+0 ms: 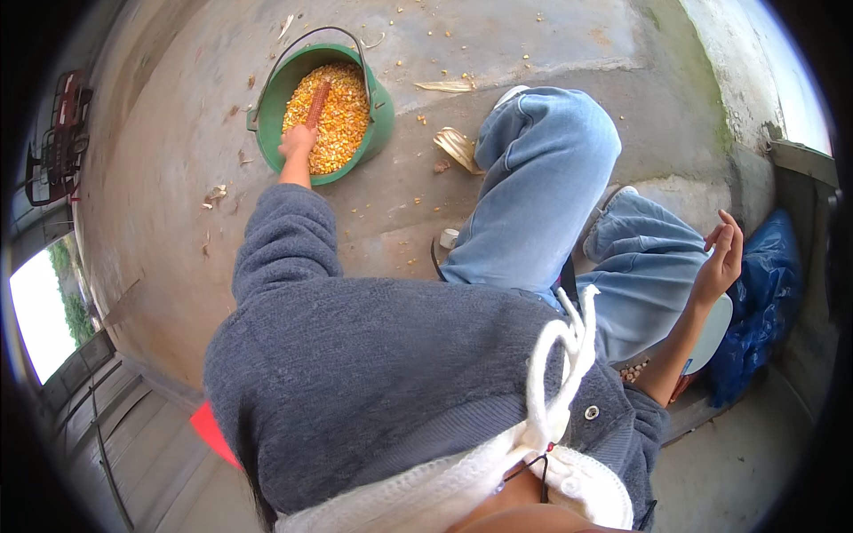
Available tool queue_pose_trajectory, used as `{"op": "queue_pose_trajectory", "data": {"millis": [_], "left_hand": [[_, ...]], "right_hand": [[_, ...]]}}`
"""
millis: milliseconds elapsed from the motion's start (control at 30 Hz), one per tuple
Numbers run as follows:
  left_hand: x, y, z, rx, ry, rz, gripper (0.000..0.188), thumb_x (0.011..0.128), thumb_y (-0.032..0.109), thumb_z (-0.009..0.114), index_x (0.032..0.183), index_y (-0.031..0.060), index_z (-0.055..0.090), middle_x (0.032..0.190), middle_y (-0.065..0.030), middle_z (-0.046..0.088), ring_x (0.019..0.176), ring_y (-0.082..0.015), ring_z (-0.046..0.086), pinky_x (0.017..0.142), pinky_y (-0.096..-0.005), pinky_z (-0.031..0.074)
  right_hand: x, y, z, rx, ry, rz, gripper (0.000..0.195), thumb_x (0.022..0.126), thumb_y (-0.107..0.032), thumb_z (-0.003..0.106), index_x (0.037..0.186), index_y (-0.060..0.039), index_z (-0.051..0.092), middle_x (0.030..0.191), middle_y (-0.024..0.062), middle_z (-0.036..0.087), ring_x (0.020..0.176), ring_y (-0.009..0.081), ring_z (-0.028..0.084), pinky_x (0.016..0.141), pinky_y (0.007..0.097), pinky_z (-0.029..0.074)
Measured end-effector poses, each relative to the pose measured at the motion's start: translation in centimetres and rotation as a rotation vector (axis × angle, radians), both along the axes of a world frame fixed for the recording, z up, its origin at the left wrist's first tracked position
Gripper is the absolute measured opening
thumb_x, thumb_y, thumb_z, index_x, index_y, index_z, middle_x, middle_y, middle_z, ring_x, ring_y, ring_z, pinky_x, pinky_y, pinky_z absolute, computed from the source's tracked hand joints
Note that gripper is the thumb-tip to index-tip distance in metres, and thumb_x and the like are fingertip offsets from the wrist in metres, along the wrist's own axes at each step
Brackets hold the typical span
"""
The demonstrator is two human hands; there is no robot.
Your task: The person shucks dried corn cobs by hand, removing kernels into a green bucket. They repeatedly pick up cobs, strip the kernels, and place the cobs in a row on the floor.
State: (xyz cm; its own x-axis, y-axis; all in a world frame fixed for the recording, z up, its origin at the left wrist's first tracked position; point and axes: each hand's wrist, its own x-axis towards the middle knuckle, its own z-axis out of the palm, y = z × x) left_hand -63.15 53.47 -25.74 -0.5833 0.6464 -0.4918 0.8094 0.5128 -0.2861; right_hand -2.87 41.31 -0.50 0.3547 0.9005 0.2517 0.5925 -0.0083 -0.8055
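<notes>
A green plastic bucket with a raised dark handle stands on the concrete floor, holding loose yellow corn kernels. Inside it, my left hand grips the near end of a bare reddish corncob, which lies over the kernels. At the right my right hand is raised above my jeans, its fingers loosely bent and apart, with nothing visible in it. Below that hand is a pale rounded container or lid, partly hidden by my forearm.
Corn husks and scattered kernels lie on the floor between the bucket and my legs. A small white object is beside my knee. A blue plastic bag lies by the right wall. Reddish machinery stands far left.
</notes>
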Motion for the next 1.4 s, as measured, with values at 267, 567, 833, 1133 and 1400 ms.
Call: {"op": "queue_pose_trajectory", "data": {"millis": [267, 567, 833, 1133, 1400], "left_hand": [[6.4, -1.4, 12.5, 0.504, -0.204, -0.464, 0.031, 0.079, 0.037, 0.046, 0.091, 0.0092, 0.038, 0.072, -0.0149, 0.058, 0.07, -0.0349, 0.056, 0.057, -0.0428, 0.044], [36.2, -1.9, 29.5, 0.839, -0.874, -1.49, 0.025, 0.075, 0.017, 0.057, 0.096, 0.012, 0.045, 0.07, -0.0093, 0.057, 0.058, -0.0263, 0.055, 0.048, -0.0332, 0.041], [56.3, -11.2, 31.2, 0.315, -1.054, -2.012, 0.043, 0.076, 0.015, 0.053, 0.117, 0.0144, 0.039, 0.111, -0.0095, 0.046, 0.099, -0.0241, 0.047, 0.08, -0.0327, 0.039], [58.6, -12.8, 28.0, 0.023, -0.986, -2.201, 0.031, 0.077, 0.014, 0.051, 0.108, 0.011, 0.048, 0.115, -0.0082, 0.044, 0.104, -0.0265, 0.043, 0.087, -0.0351, 0.034], [57.7, -11.3, 29.4, 0.034, -0.94, -2.057, 0.027, 0.078, 0.01, 0.049, 0.105, 0.01, 0.051, 0.117, -0.008, 0.043, 0.108, -0.0265, 0.04, 0.09, -0.0357, 0.031]], "right_hand": [[-4.1, 1.6, -1.8, -0.098, 0.077, 0.094, 0.016, 0.084, -0.011, 0.045, 0.094, -0.0057, 0.057, 0.074, -0.0008, 0.05, 0.063, 0.005, 0.044, 0.058, 0.0177, 0.037], [-1.7, 0.7, 1.6, 0.233, -0.83, 0.158, 0.045, 0.07, -0.04, 0.057, 0.109, -0.0215, 0.044, 0.099, -0.0011, 0.052, 0.087, 0.0171, 0.052, 0.074, 0.0323, 0.041], [10.2, -28.9, -5.1, -0.215, -0.371, -0.812, 0.032, 0.079, -0.038, 0.049, 0.096, -0.0117, 0.045, 0.063, 0.009, 0.057, 0.058, 0.0275, 0.057, 0.048, 0.0347, 0.043], [4.5, -57.7, -18.8, -0.596, 0.669, -2.072, 0.062, 0.081, -0.04, 0.026, 0.121, 0.0062, 0.021, 0.115, 0.0292, 0.039, 0.106, 0.0389, 0.039, 0.09, 0.0411, 0.029], [9.4, -60.6, -20.5, -0.505, 0.764, -2.16, 0.053, 0.079, -0.029, 0.036, 0.119, 0.0037, 0.026, 0.113, 0.0234, 0.038, 0.096, 0.0344, 0.045, 0.073, 0.0365, 0.037]]}}
